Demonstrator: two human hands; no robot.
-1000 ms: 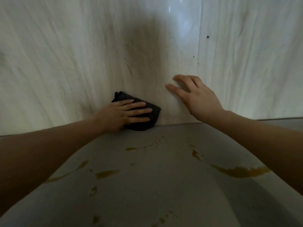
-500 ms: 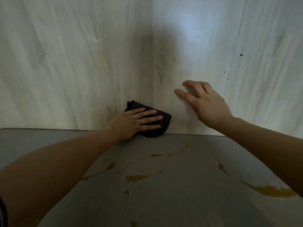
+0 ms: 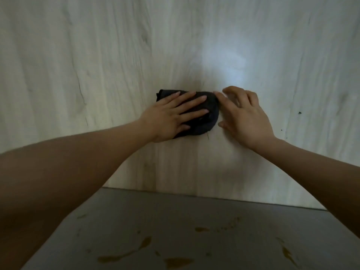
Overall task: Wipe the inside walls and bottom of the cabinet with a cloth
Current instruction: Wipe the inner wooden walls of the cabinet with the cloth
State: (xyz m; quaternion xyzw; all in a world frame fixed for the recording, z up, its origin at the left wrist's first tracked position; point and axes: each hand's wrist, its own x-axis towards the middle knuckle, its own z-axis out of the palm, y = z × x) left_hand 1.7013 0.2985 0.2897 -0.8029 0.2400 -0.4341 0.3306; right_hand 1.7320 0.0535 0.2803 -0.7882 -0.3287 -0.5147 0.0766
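Note:
A dark folded cloth [image 3: 209, 114] lies against the pale wood-grain back wall [image 3: 97, 65] of the cabinet, well above the floor seam. My left hand [image 3: 171, 115] presses flat on the cloth with straight fingers. My right hand [image 3: 247, 115] is right beside the cloth's right edge, fingers loosely bent, fingertips touching the wall and the cloth's edge. The grey cabinet bottom [image 3: 175, 221] fills the lower part of the view.
Several yellowish-brown stains [image 3: 144, 244] streak the grey bottom, with more stains at the right [image 3: 288, 254]. Small dark specks [image 3: 299, 113] dot the wall to the right. A bright reflection [image 3: 229, 69] glows on the wall above my right hand.
My left hand has slid the cloth up the wall, away from the floor seam. My right hand has closed in on the cloth's right edge. The view has tilted upward.

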